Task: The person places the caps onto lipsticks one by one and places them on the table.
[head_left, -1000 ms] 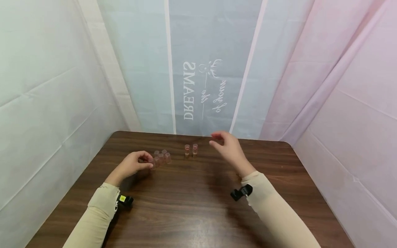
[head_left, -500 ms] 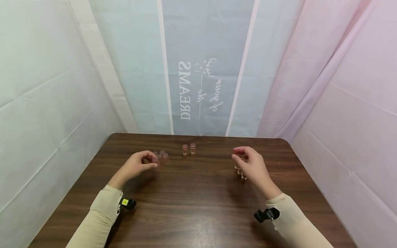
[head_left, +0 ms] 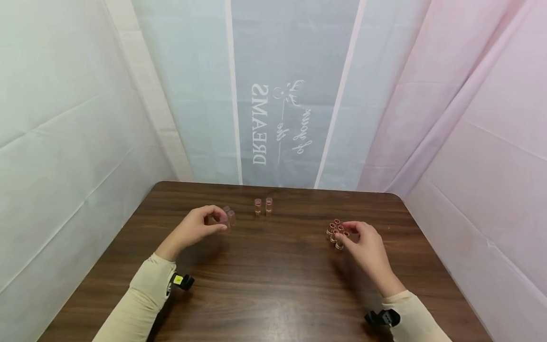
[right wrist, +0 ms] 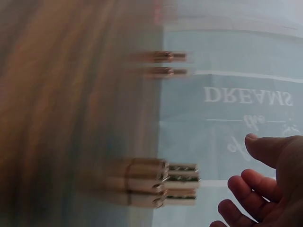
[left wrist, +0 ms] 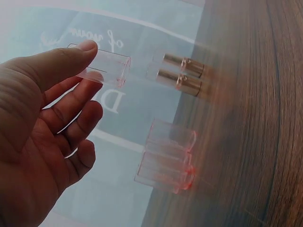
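Note:
My left hand (head_left: 198,229) pinches a clear cap (left wrist: 106,66) between thumb and forefinger, held above the table in the left wrist view. Several more clear caps (left wrist: 168,153) stand close together beyond it, partly hidden by the hand in the head view. My right hand (head_left: 368,247) is at a cluster of gold tubes (head_left: 333,229), thumb and forefinger apart around its right side. In the right wrist view that hand (right wrist: 270,184) has nothing in its fingers, and the gold tubes (right wrist: 142,182) stand apart from it.
Two gold tubes with clear caps (head_left: 268,206) stand upright side by side near the back edge of the brown wooden table (head_left: 265,285). Behind it hangs a blue-grey cloth with lettering, and pale cloths hang at both sides.
My right hand has moved right and nearer, from beside the two capped tubes to the gold cluster. My left hand has shifted slightly right with a cap raised in its fingers.

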Motion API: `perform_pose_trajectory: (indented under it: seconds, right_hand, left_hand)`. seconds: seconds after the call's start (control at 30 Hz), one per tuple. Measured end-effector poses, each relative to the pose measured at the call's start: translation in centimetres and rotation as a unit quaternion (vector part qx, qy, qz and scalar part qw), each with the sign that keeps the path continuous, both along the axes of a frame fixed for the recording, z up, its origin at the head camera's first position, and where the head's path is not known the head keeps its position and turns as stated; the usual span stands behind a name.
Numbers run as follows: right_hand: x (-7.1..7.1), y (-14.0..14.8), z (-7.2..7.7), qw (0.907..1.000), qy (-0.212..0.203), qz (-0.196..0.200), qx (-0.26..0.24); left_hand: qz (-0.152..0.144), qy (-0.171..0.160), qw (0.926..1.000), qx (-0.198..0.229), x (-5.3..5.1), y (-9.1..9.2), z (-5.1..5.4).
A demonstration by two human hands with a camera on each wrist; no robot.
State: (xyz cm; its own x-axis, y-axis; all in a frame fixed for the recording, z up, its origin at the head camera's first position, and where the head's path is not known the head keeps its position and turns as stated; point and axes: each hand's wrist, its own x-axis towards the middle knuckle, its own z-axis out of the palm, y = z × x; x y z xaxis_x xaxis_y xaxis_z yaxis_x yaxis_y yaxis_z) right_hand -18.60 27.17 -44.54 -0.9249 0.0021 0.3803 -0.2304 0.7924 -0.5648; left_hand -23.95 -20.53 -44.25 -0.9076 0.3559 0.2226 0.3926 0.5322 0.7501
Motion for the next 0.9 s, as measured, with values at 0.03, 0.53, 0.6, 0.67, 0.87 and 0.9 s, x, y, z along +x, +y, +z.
perform_pose_trajectory:
  seconds: [0.03, 0.53, 0.6, 0.67, 0.87, 0.9]
  right_hand:
    - [0.1, 0.1, -0.2, 1.0, -0.001, -0.004, 0.006]
    - [0.2, 0.4, -2.1, 0.9959, -0.081, -0.037, 0.016]
    - [0.1, 0.4, -2.3, 0.995, -0.09, -0.042, 0.012]
    - [0.1, 0.4, -2.6, 0.9939, -0.098, -0.048, 0.012]
    - [0.1, 0.4, -3.2, 0.9912, -0.119, -0.051, 0.024]
    - [0.1, 0.4, -3.3, 0.991, -0.122, -0.05, 0.026]
  left_hand:
    - [-0.001, 0.0, 1.0, 0.0, 0.1, 0.1, 0.1]
    - [-0.021, 0.02, 0.9996, -0.002, 0.3, 0.8, 0.0]
    - [-0.022, 0.022, 0.9995, 0.001, 0.3, 0.9, 0.0]
    - [-0.023, 0.023, 0.9995, 0.001, 0.3, 1.0, 0.0]
    - [-0.027, 0.016, 0.9995, -0.003, 0.3, 1.2, 0.2]
    - [-0.027, 0.013, 0.9995, -0.005, 0.3, 1.2, 0.2]
